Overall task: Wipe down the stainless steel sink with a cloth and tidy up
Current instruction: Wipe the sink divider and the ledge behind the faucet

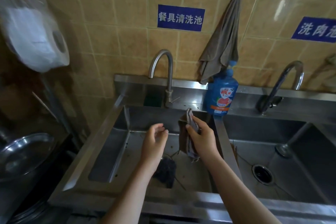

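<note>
While the right hand [201, 137] grips the cloth [187, 132] with curled fingers above the sink [116, 143], right of the tap [168, 76], the left hand [154, 139] hovers, fingers loosely spread; wiping seems about to begin, so next press cloth to steel.

Left hand [154, 138] loose, right hand [201, 137] curled

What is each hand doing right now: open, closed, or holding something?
Left hand: open, fingers loosely curled, holding nothing, over the sink.
Right hand: closed, gripping the cloth over the same sink.
</note>
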Demonstrator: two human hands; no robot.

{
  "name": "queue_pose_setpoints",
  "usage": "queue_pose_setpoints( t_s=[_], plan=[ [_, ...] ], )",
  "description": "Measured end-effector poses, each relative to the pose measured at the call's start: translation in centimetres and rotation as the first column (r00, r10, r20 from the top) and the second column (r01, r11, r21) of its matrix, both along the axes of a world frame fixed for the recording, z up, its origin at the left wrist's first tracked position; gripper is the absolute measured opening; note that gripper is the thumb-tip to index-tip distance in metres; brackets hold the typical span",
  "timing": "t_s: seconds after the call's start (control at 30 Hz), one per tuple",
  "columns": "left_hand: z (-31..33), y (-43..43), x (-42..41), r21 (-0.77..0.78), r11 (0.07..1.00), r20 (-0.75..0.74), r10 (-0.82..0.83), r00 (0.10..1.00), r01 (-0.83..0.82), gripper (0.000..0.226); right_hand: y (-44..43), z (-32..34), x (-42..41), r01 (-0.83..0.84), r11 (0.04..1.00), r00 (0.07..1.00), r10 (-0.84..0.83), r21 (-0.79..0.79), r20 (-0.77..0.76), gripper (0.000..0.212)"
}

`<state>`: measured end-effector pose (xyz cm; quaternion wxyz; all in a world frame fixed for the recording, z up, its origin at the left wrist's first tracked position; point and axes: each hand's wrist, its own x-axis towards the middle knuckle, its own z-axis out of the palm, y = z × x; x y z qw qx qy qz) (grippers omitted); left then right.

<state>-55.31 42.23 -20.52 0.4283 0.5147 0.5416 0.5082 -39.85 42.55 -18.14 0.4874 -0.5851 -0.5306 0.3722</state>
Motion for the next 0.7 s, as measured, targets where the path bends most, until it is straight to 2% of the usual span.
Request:
queue_pose_setpoints(
  t_s=[0.4,0.53,0.7],
  plan=[
    [-3.3,13.5,1.7,-0.113,0.993,-0.008,-0.031,0.999,0.030,0.019,12.5,-4.6,1.6,0.052,0.994,0.999,-0.052,-0.096,0.002,0.037],
    [-5.1,16.2,1.6,-0.154,0.986,0.035,-0.056,0.998,0.061,0.018,15.0,-5.6,1.9,0.042,0.991,0.997,-0.049,-0.126,-0.052,0.028],
    [-7.2,19.7,1.4,-0.164,0.983,0.044,-0.081,0.996,0.087,0.020,18.2,-6.5,2.0,0.067,0.983,0.992,-0.084,-0.169,-0.099,0.027]
  ],
)
